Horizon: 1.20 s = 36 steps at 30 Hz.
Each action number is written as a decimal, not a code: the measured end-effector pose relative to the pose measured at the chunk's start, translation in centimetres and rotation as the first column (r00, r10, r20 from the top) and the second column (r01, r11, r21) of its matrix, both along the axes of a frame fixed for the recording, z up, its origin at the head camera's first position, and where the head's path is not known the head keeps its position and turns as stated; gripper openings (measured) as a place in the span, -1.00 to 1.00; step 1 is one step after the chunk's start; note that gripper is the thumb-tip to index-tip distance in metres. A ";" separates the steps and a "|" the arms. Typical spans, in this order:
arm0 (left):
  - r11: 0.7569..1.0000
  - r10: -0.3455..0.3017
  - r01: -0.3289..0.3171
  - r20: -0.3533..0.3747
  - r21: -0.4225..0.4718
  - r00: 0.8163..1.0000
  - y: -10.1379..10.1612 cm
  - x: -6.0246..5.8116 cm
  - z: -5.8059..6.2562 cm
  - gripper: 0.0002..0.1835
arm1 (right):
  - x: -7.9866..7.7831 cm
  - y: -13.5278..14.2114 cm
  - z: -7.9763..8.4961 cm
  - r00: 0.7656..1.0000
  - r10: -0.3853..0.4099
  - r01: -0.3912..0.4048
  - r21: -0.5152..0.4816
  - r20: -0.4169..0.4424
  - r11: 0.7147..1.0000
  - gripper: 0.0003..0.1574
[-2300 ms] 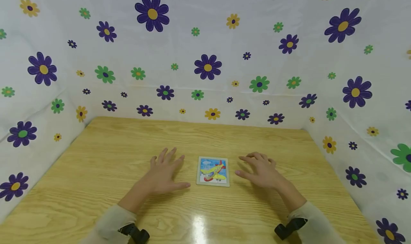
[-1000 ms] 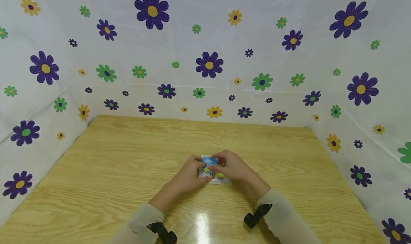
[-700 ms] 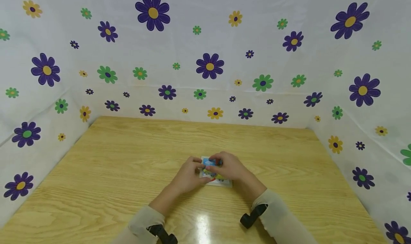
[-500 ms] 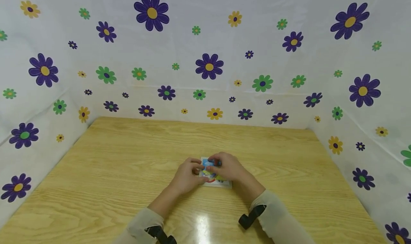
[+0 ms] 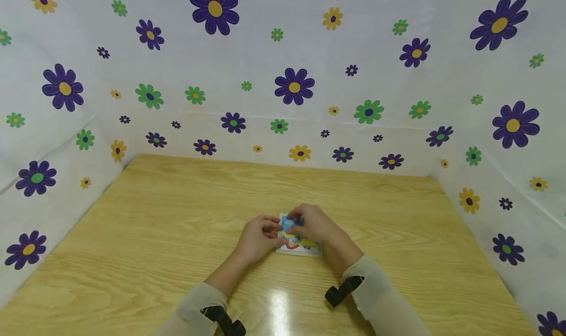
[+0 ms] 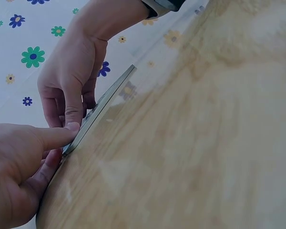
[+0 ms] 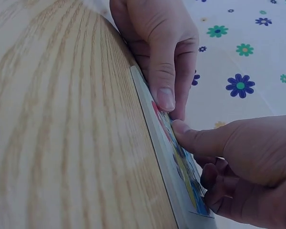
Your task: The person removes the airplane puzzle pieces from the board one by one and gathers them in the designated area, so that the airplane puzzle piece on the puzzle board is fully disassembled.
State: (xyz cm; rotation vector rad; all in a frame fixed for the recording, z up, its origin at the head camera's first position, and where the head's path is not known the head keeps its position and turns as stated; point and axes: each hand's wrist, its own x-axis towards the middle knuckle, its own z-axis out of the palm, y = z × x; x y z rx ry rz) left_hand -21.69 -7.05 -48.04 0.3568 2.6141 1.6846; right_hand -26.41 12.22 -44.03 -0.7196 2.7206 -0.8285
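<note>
Head view: relaxed left hand (image 5: 258, 239) should brace the pale-framed square airplane-picture board (image 5: 299, 249) at its left edge; right hand (image 5: 316, 226) half-curled, hold unclear.

In the head view, the bare right hand (image 5: 315, 225) covers the upper right of the square, pale-framed picture puzzle with a yellow aeroplane (image 5: 296, 243), and the bare left hand (image 5: 258, 238) hides part of its left edge; whether either hand pinches it cannot be told; the left wrist view shows it nearly edge-on, its picture unreadable; the right wrist view's lower border cuts off its near end; both beige fabric sleeves (image 5: 192, 309) are cropped below in the head view.
</note>
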 end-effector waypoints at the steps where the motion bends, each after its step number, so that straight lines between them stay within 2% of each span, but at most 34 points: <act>1: 1.000 0.002 -0.002 -0.003 0.001 1.000 0.0 0.0 0.0 -0.70 | -0.1 0.0 0.0 1.000 -0.006 0.006 -0.007 0.007 1.000 -0.60; 10: 0.999 -0.019 0.019 0.008 0.026 1.000 0.4 -0.1 0.2 -0.63 | 0.2 0.3 0.1 0.999 -0.027 0.028 -0.003 0.045 1.000 -0.57; 16: 1.000 -0.007 0.007 0.011 0.014 1.000 0.4 -0.1 0.3 -0.62 | 0.4 0.1 0.2 0.993 -0.102 0.104 -0.045 0.057 0.994 -0.57; 20: 1.000 -0.012 0.012 0.013 0.007 1.000 0.3 -0.1 0.4 -0.63 | 0.7 0.1 0.0 0.981 -0.188 0.193 -0.130 0.051 0.972 -0.72; 23: 1.000 -0.014 0.014 -0.003 0.001 1.000 0.2 -0.1 0.4 -0.62 | 0.9 0.2 -0.1 0.967 -0.253 0.255 -0.211 0.038 0.944 -0.86; 25: 1.000 -0.011 0.011 -0.012 0.000 1.000 0.2 -0.1 0.4 -0.62 | 1.1 0.4 -0.2 0.960 -0.278 0.276 -0.252 0.031 0.927 -0.87; 28: 1.000 -0.007 0.007 -0.010 0.000 1.000 0.2 -0.2 0.4 -0.62 | 1.3 0.8 -0.3 0.963 -0.265 0.265 -0.284 0.037 0.922 -0.83; 32: 1.000 -0.004 0.004 -0.007 -0.002 1.000 0.1 -0.1 0.2 -0.63 | 1.4 1.4 -0.5 0.976 -0.196 0.216 -0.327 0.094 0.920 -0.76; 36: 1.000 -0.001 0.001 -0.006 0.008 1.000 0.0 -0.1 0.0 -0.64 | 1.6 1.9 -0.8 0.961 -0.176 0.250 -0.399 0.213 0.882 -0.75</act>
